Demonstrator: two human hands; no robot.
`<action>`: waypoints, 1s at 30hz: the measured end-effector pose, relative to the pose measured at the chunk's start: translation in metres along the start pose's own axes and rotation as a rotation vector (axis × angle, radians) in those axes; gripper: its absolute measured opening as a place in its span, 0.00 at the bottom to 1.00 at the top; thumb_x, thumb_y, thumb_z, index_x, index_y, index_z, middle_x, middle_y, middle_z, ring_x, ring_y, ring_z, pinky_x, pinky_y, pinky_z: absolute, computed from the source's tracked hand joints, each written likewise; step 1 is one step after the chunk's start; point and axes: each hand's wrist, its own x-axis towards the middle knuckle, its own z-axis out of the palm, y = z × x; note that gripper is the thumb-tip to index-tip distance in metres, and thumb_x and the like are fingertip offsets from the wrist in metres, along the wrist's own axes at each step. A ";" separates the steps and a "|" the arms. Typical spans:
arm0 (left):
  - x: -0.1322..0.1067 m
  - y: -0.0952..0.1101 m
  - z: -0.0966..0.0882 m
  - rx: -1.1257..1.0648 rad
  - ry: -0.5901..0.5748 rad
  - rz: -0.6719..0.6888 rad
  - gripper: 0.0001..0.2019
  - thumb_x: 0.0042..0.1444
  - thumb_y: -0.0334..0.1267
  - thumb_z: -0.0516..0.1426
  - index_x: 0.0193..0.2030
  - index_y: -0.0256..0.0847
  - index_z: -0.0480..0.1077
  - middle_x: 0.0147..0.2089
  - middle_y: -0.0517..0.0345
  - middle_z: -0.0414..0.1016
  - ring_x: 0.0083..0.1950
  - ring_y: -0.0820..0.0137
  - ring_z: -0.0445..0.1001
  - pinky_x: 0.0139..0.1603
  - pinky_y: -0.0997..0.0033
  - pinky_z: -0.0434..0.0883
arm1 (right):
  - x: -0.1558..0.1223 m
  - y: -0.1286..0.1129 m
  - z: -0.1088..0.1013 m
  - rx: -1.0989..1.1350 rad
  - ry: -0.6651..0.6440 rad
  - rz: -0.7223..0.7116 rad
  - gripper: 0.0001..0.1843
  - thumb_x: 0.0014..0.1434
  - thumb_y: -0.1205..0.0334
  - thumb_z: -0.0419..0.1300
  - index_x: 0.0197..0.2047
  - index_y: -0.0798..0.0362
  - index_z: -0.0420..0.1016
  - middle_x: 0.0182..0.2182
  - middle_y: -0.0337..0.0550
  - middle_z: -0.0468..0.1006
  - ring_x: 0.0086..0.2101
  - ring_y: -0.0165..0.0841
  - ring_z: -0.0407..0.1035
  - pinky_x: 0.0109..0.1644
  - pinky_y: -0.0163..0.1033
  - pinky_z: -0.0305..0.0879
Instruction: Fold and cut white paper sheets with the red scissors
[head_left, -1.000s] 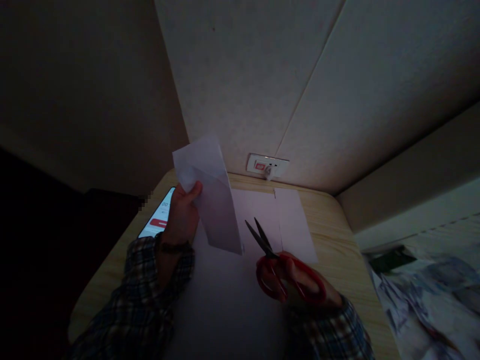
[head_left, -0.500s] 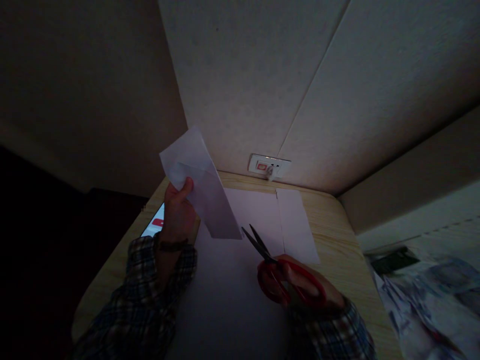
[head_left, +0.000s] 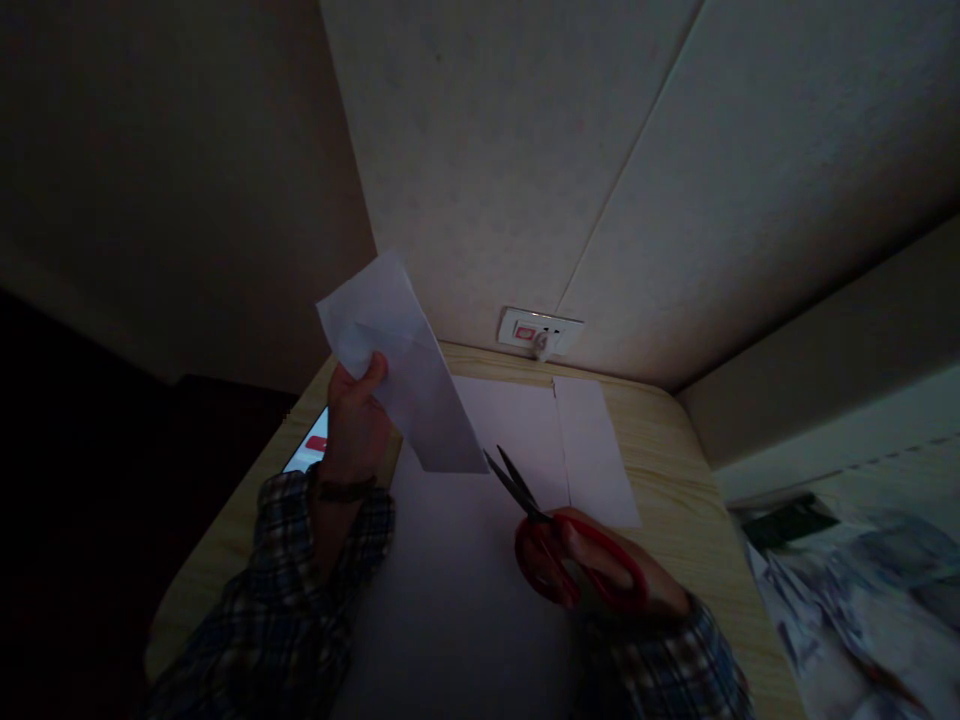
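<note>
My left hand (head_left: 358,420) pinches a folded sheet of white paper (head_left: 409,375), thumb on the near face, and holds it tilted above the table. In my right hand (head_left: 600,555) is a pair of scissors (head_left: 544,545) with red handles and dark blades. The blades stand slightly apart, their tips close to the paper's lower right corner; whether they touch it I cannot tell. Beneath both hands lies white paper (head_left: 465,590) on the table. A separate white piece (head_left: 596,450) lies at its right, with a narrow gap between them.
The wooden table (head_left: 667,440) meets a wall bearing a socket plate (head_left: 540,331) with a plug in it. A lit phone screen (head_left: 309,445) lies by my left wrist, partly hidden. Beyond the table's right edge are crumpled plastic bags (head_left: 862,590). The light is dim.
The lower corner of the held paper has shifted slightly right and up, nearer the scissor tips. Both hands keep their grips and have barely moved.
</note>
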 end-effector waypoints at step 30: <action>-0.027 -0.017 0.006 0.190 -0.270 -0.334 0.14 0.44 0.33 0.62 0.40 0.40 0.73 0.37 0.54 0.80 0.42 0.61 0.76 0.44 0.64 0.72 | 0.000 -0.004 -0.001 -0.164 0.144 -0.052 0.27 0.61 0.40 0.37 0.32 0.54 0.62 0.24 0.39 0.61 0.25 0.30 0.55 0.31 0.38 0.53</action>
